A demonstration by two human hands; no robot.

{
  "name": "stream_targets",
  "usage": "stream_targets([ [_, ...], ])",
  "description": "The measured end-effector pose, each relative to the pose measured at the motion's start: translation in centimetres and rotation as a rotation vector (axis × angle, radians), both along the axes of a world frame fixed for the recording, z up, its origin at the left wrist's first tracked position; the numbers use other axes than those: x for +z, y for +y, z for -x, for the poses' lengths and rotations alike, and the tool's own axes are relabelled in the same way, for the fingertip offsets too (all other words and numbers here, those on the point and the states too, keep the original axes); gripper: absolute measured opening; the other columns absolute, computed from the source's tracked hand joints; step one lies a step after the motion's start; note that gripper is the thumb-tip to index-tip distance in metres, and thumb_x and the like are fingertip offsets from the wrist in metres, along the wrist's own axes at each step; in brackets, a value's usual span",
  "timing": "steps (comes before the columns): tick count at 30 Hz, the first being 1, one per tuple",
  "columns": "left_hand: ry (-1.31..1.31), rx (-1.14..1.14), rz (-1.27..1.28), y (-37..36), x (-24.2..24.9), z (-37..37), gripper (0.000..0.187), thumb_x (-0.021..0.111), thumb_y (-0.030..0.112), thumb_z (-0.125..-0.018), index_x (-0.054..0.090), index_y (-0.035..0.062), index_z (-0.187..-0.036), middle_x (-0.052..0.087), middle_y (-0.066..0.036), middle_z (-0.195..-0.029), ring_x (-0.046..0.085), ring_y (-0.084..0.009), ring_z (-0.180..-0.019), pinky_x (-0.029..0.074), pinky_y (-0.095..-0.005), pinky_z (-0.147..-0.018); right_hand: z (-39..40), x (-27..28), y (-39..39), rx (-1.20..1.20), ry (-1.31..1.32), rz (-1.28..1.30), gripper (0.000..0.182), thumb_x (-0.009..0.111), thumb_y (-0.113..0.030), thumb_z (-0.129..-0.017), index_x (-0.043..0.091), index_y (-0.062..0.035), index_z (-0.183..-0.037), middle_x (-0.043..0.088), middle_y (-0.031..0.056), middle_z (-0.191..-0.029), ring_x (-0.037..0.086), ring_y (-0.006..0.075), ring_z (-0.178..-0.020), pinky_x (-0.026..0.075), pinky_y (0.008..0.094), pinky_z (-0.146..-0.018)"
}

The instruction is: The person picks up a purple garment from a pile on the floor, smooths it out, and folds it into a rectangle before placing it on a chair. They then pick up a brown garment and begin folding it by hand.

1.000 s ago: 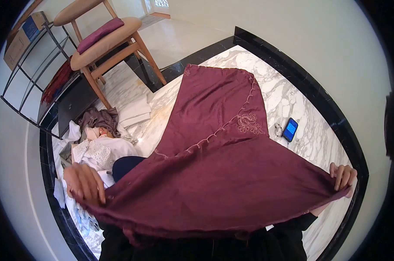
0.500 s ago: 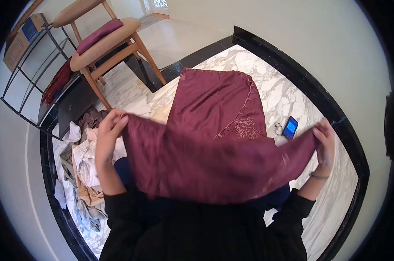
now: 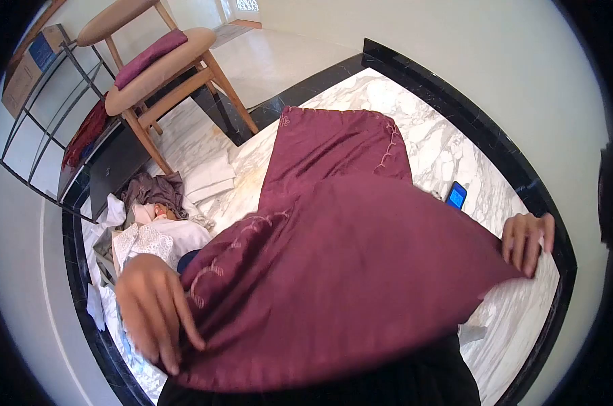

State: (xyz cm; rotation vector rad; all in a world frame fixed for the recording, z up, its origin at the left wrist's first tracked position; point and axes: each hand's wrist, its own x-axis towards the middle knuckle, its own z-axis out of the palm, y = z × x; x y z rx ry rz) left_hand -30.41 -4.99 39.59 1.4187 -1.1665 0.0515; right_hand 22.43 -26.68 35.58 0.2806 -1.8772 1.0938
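A maroon cloth (image 3: pixel 360 264) with pale embroidery along its left part spreads between my two hands, billowing over my lap. My left hand (image 3: pixel 154 311) grips its near left corner, fingers pointing down. At the right corner, my right hand (image 3: pixel 526 242) has its fingers bent over the edge. Beyond, more maroon embroidered cloth (image 3: pixel 340 145) lies flat on the marble floor, its near part covered by the raised cloth in this view.
A phone (image 3: pixel 456 196) with a lit screen lies on the floor at right. Mixed garments (image 3: pixel 161 237) are heaped at left, beside a folded white cloth (image 3: pixel 210 177). A wooden chair (image 3: pixel 205 51) holds a folded maroon cloth (image 3: pixel 151 59). A black metal rack (image 3: pixel 32 139) stands far left.
The held cloth has swung over and opened out, now showing embroidery on its left. My left hand came down and nearer; my right hand moved outward and slightly down.
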Motion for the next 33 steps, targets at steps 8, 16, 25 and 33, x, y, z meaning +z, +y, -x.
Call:
stream_targets([
  [8,-0.036,0.351,0.39,-2.7,-3.7,-8.1,0.018,0.052,0.005,-0.094,0.068,-0.0029,-0.096,0.068,-0.015,-0.087,0.065,-0.0238,-0.069,0.055,-0.0354,-0.074,10.0,-0.8,11.3,0.568,0.26,-0.072,0.028,0.055,-0.002,-0.094,0.042,-0.0044,-0.119,0.068,0.0196,-0.101,0.07,0.0368,-0.086,0.06,0.0438,-0.071],
  [16,0.002,1.38,0.263,-1.3,-8.6,-13.4,0.01,0.069,0.002,-0.082,0.068,-0.001,-0.092,0.065,-0.01,-0.093,0.06,-0.0177,-0.083,0.048,-0.0288,-0.072,21.0,-5.0,14.3,-0.567,0.275,0.507,0.019,0.075,0.005,-0.074,0.062,-0.0015,-0.087,0.065,0.0151,-0.097,0.065,0.0211,-0.092,0.054,0.0312,-0.082],
  [25,0.185,1.373,0.348,-0.6,-9.0,-12.8,0.037,0.068,0.001,-0.079,0.067,0.0012,-0.116,0.059,-0.005,-0.089,0.056,-0.0154,-0.079,0.046,-0.0283,-0.077,23.1,-5.5,15.6,-0.637,0.242,0.574,0.04,0.08,0.003,-0.069,0.059,-0.0023,-0.103,0.054,0.0122,-0.119,0.058,0.0171,-0.104,0.049,0.0291,-0.089],
  [33,0.023,1.398,0.092,0.8,-9.1,-12.3,0.03,0.069,0.013,-0.081,0.069,0.0029,-0.109,0.058,-0.007,-0.09,0.058,-0.0213,-0.093,0.043,-0.0362,-0.095,23.8,-6.1,16.5,-0.643,0.2,0.715,0.07,0.086,-0.009,-0.066,0.046,-0.0055,-0.123,0.052,0.0117,-0.127,0.052,0.0185,-0.117,0.043,0.0317,-0.097],
])
